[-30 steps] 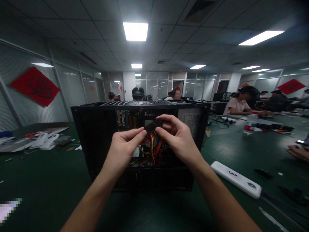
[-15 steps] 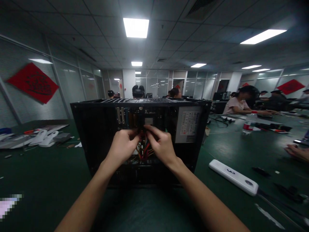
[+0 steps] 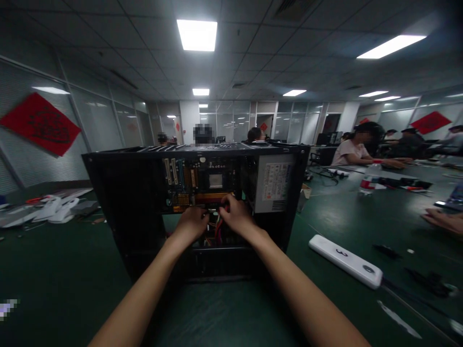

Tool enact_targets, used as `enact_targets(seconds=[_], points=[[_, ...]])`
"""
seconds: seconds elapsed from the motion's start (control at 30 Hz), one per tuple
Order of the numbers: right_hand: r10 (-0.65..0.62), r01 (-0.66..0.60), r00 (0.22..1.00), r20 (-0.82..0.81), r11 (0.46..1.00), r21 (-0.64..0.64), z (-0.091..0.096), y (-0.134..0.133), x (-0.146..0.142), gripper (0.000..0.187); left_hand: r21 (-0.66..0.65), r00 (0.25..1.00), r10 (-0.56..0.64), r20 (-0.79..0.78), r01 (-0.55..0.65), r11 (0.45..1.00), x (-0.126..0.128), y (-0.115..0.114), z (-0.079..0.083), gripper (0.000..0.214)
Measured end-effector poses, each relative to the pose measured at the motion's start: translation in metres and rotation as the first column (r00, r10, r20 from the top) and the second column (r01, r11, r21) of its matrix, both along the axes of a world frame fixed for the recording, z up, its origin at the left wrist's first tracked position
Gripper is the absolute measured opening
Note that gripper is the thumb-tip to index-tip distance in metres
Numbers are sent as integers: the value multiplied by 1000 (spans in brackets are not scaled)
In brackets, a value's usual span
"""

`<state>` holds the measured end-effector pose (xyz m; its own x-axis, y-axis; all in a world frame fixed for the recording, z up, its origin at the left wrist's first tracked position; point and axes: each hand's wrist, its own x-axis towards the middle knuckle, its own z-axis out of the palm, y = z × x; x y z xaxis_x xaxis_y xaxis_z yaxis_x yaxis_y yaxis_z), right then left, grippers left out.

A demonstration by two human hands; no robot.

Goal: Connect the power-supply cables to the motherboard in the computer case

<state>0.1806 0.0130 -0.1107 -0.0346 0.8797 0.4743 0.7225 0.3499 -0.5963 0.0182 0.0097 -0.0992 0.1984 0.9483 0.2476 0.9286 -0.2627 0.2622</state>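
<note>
An open black computer case (image 3: 119, 193) stands on the green table, its motherboard (image 3: 202, 185) facing me. Both my hands are deep inside it, just below the board. My left hand (image 3: 193, 222) and my right hand (image 3: 235, 215) are curled together on a cable connector with red and yellow wires (image 3: 218, 230) trailing down. The connector itself is mostly hidden by my fingers. A grey power supply (image 3: 275, 185) sits at the case's right end.
A white power strip (image 3: 345, 261) marked 3 lies right of the case. Small black parts (image 3: 430, 282) are scattered further right. A water bottle (image 3: 366, 185) and seated people are behind. White bags and papers (image 3: 54, 209) lie at the left. Another person's hand (image 3: 443, 220) rests at the right edge.
My hands held the black connector up in front of the case, then carried it forward and down into the case, close under the motherboard.
</note>
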Motion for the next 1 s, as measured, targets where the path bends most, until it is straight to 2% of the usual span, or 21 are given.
enact_targets(seconds=[0.37,0.6,1.0], points=[[42,-40,998,-45,997,64,1,-3,-6,16,-50,993,93,-72,-97,994,9,14,2,29],[49,-47,996,-72,998,32,3,-5,-6,16,-71,990,135,-41,-138,988,17,9,8,26],[60,-57,995,-83,998,28,5,-8,-6,16,-22,988,156,3,-156,988,20,6,0,26]])
